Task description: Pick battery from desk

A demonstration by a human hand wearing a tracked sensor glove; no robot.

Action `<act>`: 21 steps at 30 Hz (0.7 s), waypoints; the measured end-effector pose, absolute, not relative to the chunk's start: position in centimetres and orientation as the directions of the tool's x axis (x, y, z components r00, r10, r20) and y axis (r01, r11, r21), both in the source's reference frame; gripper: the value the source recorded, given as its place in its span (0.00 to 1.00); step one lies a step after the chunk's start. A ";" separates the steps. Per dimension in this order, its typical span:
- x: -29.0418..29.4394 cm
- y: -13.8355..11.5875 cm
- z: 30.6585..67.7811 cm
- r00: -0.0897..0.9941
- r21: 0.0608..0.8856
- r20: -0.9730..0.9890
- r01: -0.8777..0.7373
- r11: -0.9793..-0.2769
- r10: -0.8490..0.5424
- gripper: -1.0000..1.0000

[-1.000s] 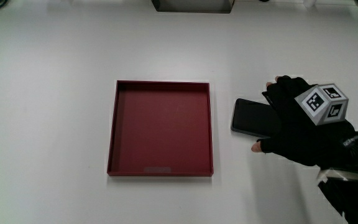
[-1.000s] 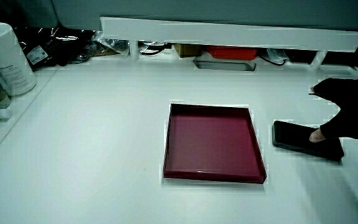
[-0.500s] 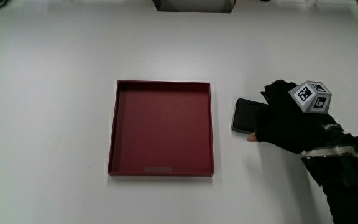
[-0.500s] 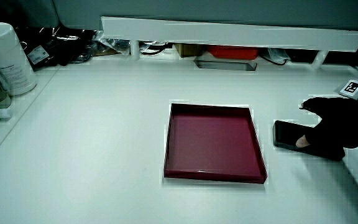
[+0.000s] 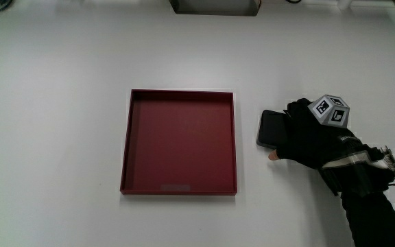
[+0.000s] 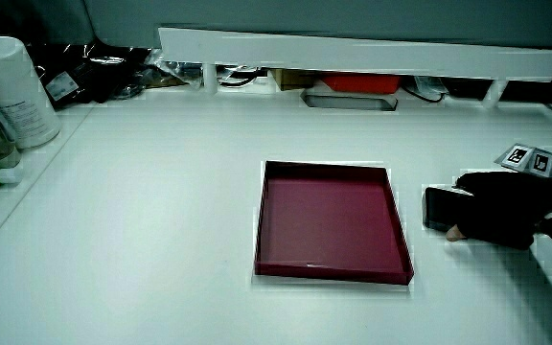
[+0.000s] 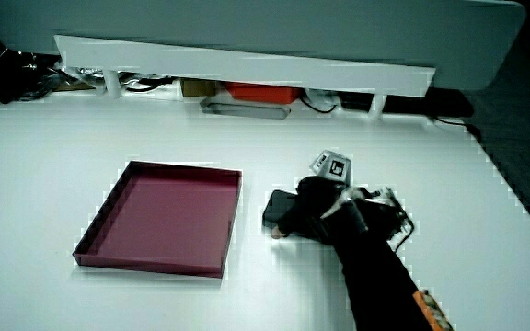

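Main view shows the hand [image 5: 312,140] lying over the battery [image 5: 271,129] beside the tray [image 5: 179,192], fingers clasping its long edges; flat, rigid, likely slick, so pinch the sides

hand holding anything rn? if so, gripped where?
The hand covers the end of the battery away from the red tray; an actual grip cannot be told.
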State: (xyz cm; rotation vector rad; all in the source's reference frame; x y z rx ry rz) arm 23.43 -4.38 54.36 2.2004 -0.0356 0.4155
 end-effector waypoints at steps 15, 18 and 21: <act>23.6 -4.3 55.5 0.944 0.777 0.297 -0.153 -0.611 0.142 0.64; 23.3 -4.4 55.4 0.953 0.788 0.269 -0.137 -0.600 0.136 0.70; 23.4 -4.4 55.5 0.953 0.767 0.275 -0.137 -0.627 0.129 0.77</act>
